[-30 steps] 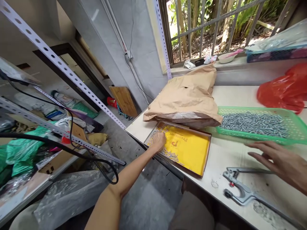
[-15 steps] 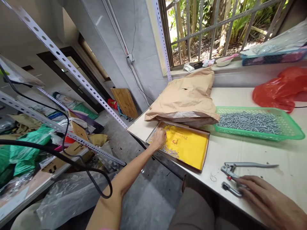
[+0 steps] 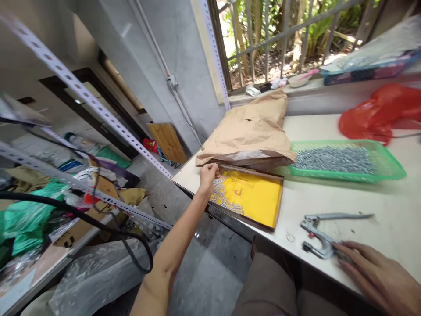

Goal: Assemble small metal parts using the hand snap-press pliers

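My left hand (image 3: 209, 175) is over the left end of a shallow tray (image 3: 280, 202), fingers pinched together; what they hold, if anything, is too small to tell. Small silvery metal pieces (image 3: 230, 202) lie loose in that end, over a yellow lining (image 3: 259, 197) with printed lettering. At the lower right, my right hand (image 3: 375, 270) is closed around the lower handle of hand pliers (image 3: 324, 245) with a C-shaped jaw and a spring. The pliers rest on the table, their other handle pointing right. A thin ring (image 3: 290, 237) lies left of the jaw.
A green plastic basket (image 3: 388, 169) full of screw-like metal pieces stands right of the tray. Behind the tray slumps a large brown paper bag (image 3: 250, 127). A red plastic bag (image 3: 378, 114) sits at the back right. Black cable (image 3: 82, 217) loops across the left side.
My left hand has lifted from among the metal pieces toward the tray's back left corner. My right hand has drawn back from the pliers' head, exposing the jaw. The view has shifted slightly.
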A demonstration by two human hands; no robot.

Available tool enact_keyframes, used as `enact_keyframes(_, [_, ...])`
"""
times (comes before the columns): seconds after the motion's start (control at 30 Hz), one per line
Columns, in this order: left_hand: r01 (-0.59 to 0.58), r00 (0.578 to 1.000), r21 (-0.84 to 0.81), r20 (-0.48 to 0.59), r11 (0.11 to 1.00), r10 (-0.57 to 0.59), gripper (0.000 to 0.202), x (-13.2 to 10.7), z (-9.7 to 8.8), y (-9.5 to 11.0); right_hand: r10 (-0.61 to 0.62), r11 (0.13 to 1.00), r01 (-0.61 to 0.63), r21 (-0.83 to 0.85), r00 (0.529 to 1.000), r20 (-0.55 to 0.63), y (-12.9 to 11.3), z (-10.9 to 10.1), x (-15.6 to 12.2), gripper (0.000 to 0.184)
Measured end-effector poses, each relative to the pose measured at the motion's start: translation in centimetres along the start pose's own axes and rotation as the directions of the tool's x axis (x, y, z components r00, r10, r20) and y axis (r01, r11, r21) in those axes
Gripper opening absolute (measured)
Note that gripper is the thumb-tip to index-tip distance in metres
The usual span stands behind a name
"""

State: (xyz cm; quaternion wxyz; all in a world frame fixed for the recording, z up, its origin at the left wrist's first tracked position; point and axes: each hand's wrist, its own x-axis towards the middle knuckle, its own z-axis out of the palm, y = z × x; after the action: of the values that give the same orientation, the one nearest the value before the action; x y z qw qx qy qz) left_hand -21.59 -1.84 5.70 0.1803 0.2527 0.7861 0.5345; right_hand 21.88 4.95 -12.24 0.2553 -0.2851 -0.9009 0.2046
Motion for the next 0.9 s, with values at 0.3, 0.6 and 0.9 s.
enact_keyframes(0.3, [0.423, 0.661, -0.073, 0.707, 0.903, -0.253, 0.031, -12.5, 11.1, 0.4, 0.282, 0.906, -0.19, -0.378, 0.937, 0.205, -6.2, -4.5, 5.5, 0.029])
enact_keyframes(0.6, [0.255, 0.638, 0.224, 0.692, 0.94, -0.338, 0.017, -14.7, 15.2, -1.1, 0.301, 0.889, -0.163, -0.429, 0.912, 0.278, -6.2, -6.1, 5.6, 0.025])
enact_keyframes(0.9, [0.27, 0.572, 0.344, 0.694, 0.899, -0.438, 0.025, -14.9, 15.8, -0.7, 0.285, 0.902, -0.156, -0.404, 0.916, 0.283, -6.2, -6.4, 5.8, 0.021])
